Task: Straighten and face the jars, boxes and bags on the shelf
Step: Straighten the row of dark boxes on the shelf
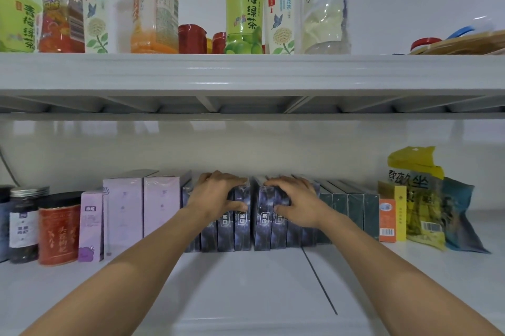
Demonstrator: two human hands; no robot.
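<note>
Head view: the left hand (218, 193) grips the left group of dark blue boxes (241, 223) from above, thumb on their front face. The right hand (293, 200) grips the right group likewise (a narrow gap separates the groups). Both groups stand upright mid-shelf (246, 281), between lilac boxes (142, 204) left and dark green boxes (355, 210) right.

In front of the row of dark blue boxes (243, 223) the white shelf (246, 289) lies bare, above them open air reaches the upper shelf's underside (246, 103), while lilac boxes (142, 204) crowd their left and green boxes (352, 210) their right.
</note>
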